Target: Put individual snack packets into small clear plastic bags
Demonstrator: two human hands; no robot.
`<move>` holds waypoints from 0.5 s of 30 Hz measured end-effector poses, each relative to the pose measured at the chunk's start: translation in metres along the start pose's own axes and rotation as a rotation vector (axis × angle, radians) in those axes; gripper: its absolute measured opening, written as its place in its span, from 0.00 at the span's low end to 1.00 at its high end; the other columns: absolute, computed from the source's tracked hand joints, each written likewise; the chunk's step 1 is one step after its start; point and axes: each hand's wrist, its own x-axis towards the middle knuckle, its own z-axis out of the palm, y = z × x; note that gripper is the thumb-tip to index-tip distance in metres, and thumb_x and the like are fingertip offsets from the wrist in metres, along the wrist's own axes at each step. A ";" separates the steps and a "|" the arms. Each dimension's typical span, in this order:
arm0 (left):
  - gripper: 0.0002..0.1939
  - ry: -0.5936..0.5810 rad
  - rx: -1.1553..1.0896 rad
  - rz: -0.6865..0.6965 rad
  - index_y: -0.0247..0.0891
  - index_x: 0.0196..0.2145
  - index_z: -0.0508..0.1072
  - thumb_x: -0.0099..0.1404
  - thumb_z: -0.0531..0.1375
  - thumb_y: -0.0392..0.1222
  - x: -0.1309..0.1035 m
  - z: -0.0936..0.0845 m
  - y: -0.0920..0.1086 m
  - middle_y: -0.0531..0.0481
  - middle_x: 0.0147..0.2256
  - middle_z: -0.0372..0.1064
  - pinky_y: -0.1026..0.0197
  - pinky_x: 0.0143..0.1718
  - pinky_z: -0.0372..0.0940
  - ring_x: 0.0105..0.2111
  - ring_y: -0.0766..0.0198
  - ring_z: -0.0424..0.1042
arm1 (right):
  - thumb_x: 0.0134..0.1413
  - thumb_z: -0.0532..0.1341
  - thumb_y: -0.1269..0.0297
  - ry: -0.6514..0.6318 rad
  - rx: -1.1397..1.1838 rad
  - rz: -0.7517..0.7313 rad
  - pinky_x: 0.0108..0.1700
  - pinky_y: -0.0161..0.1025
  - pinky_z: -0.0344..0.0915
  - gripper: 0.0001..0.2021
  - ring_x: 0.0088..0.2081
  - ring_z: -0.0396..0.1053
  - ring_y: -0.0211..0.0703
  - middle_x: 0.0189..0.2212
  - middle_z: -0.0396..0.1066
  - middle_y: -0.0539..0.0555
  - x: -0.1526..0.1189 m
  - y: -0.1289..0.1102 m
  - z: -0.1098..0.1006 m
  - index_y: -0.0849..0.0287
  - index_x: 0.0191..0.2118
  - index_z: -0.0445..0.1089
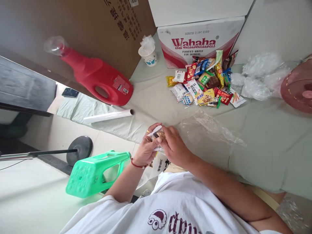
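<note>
Both hands meet near my body at the edge of the covered table, around one small snack packet [158, 134] with white crimped ends. My left hand [145, 149] is closed round its left side, thumb on the front. The fingers of my right hand [174, 141] pinch the packet from the right. A crumpled clear plastic bag [212, 128] lies just right of my hands. Farther back, a pile of small wrapped snacks [204, 81] sits before a Wahaha carton [201, 42]. Below my hands, a printed bag [159, 162] is partly hidden by my wrists.
A red jug [97, 76] and a white roll [109, 116] lie at left. A paper cup [148, 55] holds crumpled plastic. Crumpled plastic wrap [260, 76] and a reddish round container [298, 86] stand at right. A green plastic stool [97, 174] is on the floor.
</note>
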 end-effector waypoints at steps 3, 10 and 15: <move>0.28 0.064 0.010 -0.018 0.42 0.51 0.78 0.54 0.77 0.42 -0.011 -0.027 0.001 0.52 0.38 0.80 0.66 0.36 0.73 0.33 0.66 0.78 | 0.73 0.50 0.56 -0.108 0.127 -0.069 0.62 0.50 0.67 0.26 0.59 0.64 0.50 0.62 0.61 0.66 -0.005 -0.002 -0.003 0.60 0.70 0.56; 0.27 0.175 0.033 -0.298 0.37 0.41 0.80 0.42 0.80 0.42 -0.048 -0.164 -0.035 0.44 0.40 0.81 0.56 0.35 0.78 0.32 0.55 0.80 | 0.69 0.59 0.61 0.040 0.162 -0.194 0.48 0.41 0.70 0.10 0.40 0.70 0.39 0.47 0.72 0.56 -0.026 -0.005 -0.068 0.56 0.52 0.71; 0.15 0.575 0.147 -0.580 0.32 0.41 0.76 0.55 0.72 0.34 -0.044 -0.230 -0.105 0.46 0.33 0.78 0.56 0.34 0.76 0.27 0.60 0.77 | 0.69 0.58 0.70 0.167 -0.066 -0.283 0.44 0.39 0.70 0.07 0.41 0.73 0.40 0.38 0.75 0.53 -0.054 -0.007 -0.087 0.54 0.46 0.73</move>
